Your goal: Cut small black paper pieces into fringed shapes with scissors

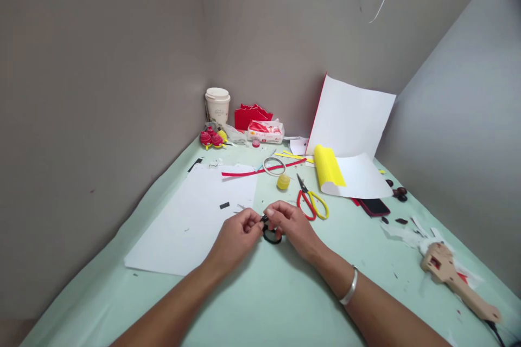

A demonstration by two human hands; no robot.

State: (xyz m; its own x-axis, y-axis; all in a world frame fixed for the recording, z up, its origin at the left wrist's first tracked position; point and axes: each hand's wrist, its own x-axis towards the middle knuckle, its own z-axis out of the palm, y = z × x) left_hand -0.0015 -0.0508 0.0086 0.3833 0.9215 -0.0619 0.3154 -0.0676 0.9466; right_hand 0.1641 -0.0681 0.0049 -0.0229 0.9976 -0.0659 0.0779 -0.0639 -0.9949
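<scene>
My left hand and my right hand meet at the middle of the table, fingertips almost touching. Both are closed in a pinch on a small dark piece between them; its exact kind is hard to make out. Just below my fingers is a black ring-shaped item, partly covered by my right fingers. Whether it joins the dark piece I cannot tell. Scissors with one red and one yellow handle lie beyond my right hand. A short black strip rests on white paper left of my hands.
Ahead lie a silvery ring, a red strip and a small yellow pot. Yellow corrugated paper and large white sheets stand back right. At right are a phone and a glue gun; a lidded cup stands back left.
</scene>
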